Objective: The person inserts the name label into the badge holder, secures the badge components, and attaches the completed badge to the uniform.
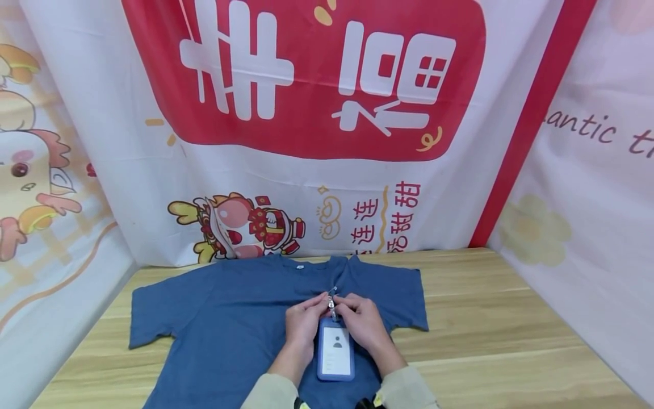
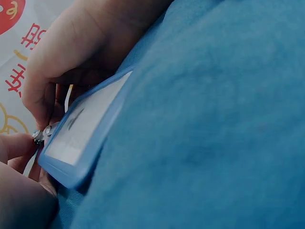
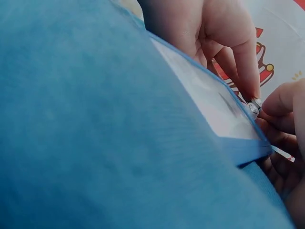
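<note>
A blue ID badge holder with a white card lies face up on the front of a dark blue T-shirt. At its top end is a small silver metal badge clip. My left hand pinches the clip from the left with curled fingers. From the right, my right hand pinches it too, thumb and fingers meeting beside the metal. Both wrist views show the clip between the two hands' fingertips. The fingers partly hide the clip's lower parts and the shirt fabric behind it.
The shirt is spread on a wooden table, its collar toward the back. A white cloth with red print hangs behind the table. Printed cloth sheets stand at the left and right.
</note>
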Action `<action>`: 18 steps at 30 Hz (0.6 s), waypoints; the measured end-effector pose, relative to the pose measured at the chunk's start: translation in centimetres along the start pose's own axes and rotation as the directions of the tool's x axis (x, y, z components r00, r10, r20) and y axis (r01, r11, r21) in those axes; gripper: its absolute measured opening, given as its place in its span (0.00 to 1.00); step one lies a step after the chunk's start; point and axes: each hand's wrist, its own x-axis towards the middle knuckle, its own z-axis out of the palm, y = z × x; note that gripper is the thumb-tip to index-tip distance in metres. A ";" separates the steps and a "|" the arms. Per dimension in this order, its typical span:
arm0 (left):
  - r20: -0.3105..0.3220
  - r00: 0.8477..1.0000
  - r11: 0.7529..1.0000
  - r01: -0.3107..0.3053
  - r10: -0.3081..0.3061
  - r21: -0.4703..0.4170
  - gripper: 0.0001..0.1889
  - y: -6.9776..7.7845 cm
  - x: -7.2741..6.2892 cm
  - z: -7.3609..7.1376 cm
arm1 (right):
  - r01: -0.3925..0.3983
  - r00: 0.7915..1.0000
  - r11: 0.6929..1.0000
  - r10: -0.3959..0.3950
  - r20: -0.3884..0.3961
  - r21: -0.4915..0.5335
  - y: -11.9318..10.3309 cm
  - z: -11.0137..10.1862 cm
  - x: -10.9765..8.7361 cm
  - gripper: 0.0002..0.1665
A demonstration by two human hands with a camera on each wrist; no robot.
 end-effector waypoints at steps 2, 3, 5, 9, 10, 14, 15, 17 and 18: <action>0.009 1.000 1.000 0.005 -0.005 0.004 0.16 0.1 -0.1 -0.1 | 0.006 1.000 1.000 -0.006 -0.002 -0.005 0.0 0.0 0.0 0.20; 0.013 1.000 1.000 0.005 -0.005 0.009 0.16 0.1 -0.1 -0.1 | 0.005 1.000 1.000 -0.005 -0.003 -0.002 0.0 0.1 0.0 0.20; 0.019 1.000 1.000 0.000 -0.001 0.021 0.16 -0.1 -0.1 0.0 | 0.000 1.000 1.000 0.000 -0.017 0.003 0.1 0.1 -0.1 0.18; 0.005 0.999 0.998 -0.034 0.034 0.056 0.15 -0.5 -0.2 0.1 | -0.012 0.999 1.000 0.012 -0.043 -0.001 0.2 0.2 -0.3 0.15; -0.001 0.999 0.997 -0.046 0.046 0.063 0.15 -0.5 -0.2 0.2 | -0.009 0.999 1.000 0.009 -0.050 -0.006 0.2 0.3 -0.2 0.14; -0.030 0.994 0.988 -0.103 0.107 0.113 0.14 -0.2 -0.1 0.4 | 0.004 0.998 1.000 -0.004 -0.066 -0.008 0.2 0.4 -0.1 0.14; -0.033 0.993 0.986 -0.112 0.117 0.124 0.13 0.0 -0.1 0.5 | 0.004 0.998 1.000 -0.004 -0.070 -0.007 0.2 0.4 0.0 0.14; -0.034 0.991 0.982 -0.122 0.128 0.142 0.12 0.2 0.0 0.6 | 0.006 0.997 1.000 -0.006 -0.079 -0.003 0.2 0.4 0.1 0.14; -0.035 0.992 0.982 -0.117 0.123 0.145 0.12 0.4 0.0 0.7 | 0.010 0.997 1.000 -0.010 -0.082 -0.005 0.2 0.4 0.2 0.14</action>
